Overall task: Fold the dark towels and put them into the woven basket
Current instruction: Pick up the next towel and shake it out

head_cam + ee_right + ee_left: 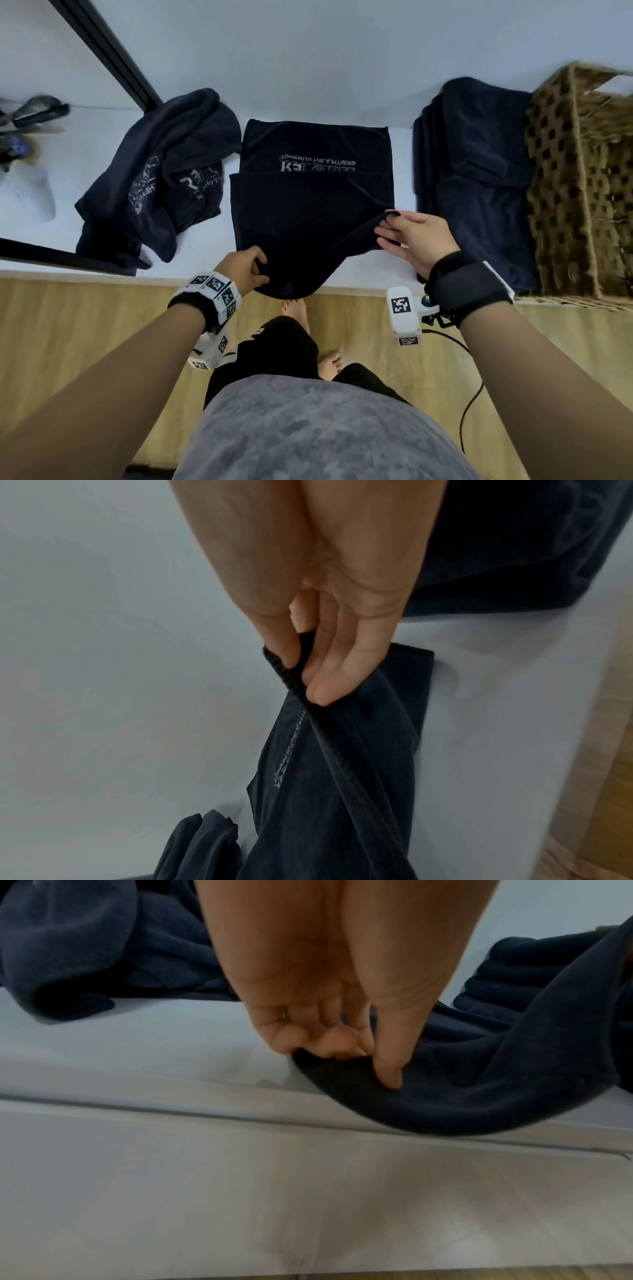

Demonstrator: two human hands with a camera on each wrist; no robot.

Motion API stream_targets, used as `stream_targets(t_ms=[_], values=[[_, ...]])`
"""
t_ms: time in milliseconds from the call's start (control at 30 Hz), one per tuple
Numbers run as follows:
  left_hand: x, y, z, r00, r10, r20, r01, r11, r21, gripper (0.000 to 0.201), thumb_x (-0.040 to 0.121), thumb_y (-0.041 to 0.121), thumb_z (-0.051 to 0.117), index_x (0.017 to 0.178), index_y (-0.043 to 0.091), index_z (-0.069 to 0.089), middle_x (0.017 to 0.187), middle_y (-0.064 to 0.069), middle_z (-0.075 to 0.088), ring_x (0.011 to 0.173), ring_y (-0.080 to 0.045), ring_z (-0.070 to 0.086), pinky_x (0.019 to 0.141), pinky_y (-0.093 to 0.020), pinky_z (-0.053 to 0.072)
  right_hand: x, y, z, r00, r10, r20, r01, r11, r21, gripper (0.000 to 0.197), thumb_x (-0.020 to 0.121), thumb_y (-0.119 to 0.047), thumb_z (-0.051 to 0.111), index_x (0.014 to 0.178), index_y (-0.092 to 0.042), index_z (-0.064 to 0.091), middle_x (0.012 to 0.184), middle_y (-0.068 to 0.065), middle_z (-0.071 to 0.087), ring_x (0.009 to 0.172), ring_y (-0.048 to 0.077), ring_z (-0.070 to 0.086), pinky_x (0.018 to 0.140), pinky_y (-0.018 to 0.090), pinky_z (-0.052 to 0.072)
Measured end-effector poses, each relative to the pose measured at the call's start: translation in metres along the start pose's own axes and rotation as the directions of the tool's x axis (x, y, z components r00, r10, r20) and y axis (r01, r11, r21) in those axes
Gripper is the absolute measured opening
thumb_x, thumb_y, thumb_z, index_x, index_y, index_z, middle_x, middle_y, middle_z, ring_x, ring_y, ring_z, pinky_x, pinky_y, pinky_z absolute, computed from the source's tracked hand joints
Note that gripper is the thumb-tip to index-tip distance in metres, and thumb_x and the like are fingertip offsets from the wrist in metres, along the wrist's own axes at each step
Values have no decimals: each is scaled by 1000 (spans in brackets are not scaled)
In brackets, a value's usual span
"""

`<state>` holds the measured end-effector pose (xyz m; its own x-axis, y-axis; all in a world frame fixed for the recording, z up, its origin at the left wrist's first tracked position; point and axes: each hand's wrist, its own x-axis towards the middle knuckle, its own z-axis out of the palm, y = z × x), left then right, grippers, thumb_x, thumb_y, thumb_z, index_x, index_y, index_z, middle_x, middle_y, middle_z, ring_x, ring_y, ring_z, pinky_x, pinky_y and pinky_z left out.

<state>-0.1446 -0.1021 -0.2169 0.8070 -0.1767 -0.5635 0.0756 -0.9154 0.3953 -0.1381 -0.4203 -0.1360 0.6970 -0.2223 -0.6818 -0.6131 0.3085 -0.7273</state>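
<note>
A dark towel with pale lettering (311, 192) lies partly folded on the white surface (404, 260), its near edge sagging over the front. My left hand (251, 265) pinches its near left corner; the left wrist view shows thumb and fingers (387, 1069) closed on the cloth (445, 1096). My right hand (407, 233) pinches the near right corner, lifted off the surface; the right wrist view shows the hemmed edge (329, 750) between thumb and fingers (325, 685). A woven basket (579, 192) stands at the far right.
A heap of crumpled dark towels (161, 178) lies left of the spread towel. A stack of folded dark towels (479, 178) sits between it and the basket. A black frame bar (106, 51) runs diagonally at the upper left. Wooden floor (85, 325) lies below the surface's edge.
</note>
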Motion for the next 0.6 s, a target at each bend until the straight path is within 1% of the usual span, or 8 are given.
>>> stream_targets(t_ms=[33,100,167,233,333,400,467,600], values=[[1,-1,-2,1000,-5,19,5,1000,-5,26,83,23,75,104,16,62,85,5,60,75,-11,56,61,-18,40,2,-3,1,1000,0,-10,0,1000,-21,16,95,-8,62,109,-1,66,99,13,72,91,22,74,70,30,60],[4,-1,-8,999,-2,51,3,1000,-25,13,81,20,74,88,17,63,81,4,62,74,-13,58,59,-15,39,6,-9,4,1000,-5,-27,4,998,-67,15,95,-13,63,107,-4,67,97,11,73,90,22,74,69,30,59],[9,2,-18,997,4,78,4,996,-92,15,78,18,74,76,21,59,78,3,63,72,-12,57,62,-18,43,10,-15,7,998,-12,-59,5,992,-128,14,94,-17,65,105,-8,67,91,9,73,81,19,74,64,28,58],[17,6,-35,998,8,64,6,976,-218,24,77,17,72,66,22,51,66,7,56,63,-11,49,60,-25,42,17,-21,9,993,-39,-109,13,974,-227,14,92,-19,67,103,-11,70,79,4,71,65,14,71,55,24,55],[36,12,-69,1000,7,12,1,853,-522,41,80,3,65,54,22,40,51,12,38,56,-13,35,54,-27,29,33,-33,12,976,-117,-186,35,919,-392,13,87,-23,70,96,-14,74,62,-4,62,47,10,55,48,22,45],[51,16,-94,1000,-6,10,11,729,-685,48,81,-8,56,47,22,41,51,8,34,57,-15,30,52,-28,22,41,-43,16,963,-167,-212,51,884,-465,10,82,-26,71,86,-18,75,60,-6,59,51,12,50,58,28,45],[64,22,-118,999,-47,-24,12,657,-754,49,81,-12,52,47,23,52,56,1,36,56,-16,31,53,-29,23,47,-55,21,947,-211,-242,63,861,-504,9,78,-31,71,79,-23,74,64,-8,60,63,15,53,71,34,47],[96,30,-161,986,-136,-99,-13,524,-852,24,88,-3,61,77,18,69,67,-5,57,64,-17,49,66,-30,42,67,-81,31,900,-308,-309,103,838,-537,11,75,-39,69,68,-30,70,66,-13,65,77,17,62,85,39,55]])
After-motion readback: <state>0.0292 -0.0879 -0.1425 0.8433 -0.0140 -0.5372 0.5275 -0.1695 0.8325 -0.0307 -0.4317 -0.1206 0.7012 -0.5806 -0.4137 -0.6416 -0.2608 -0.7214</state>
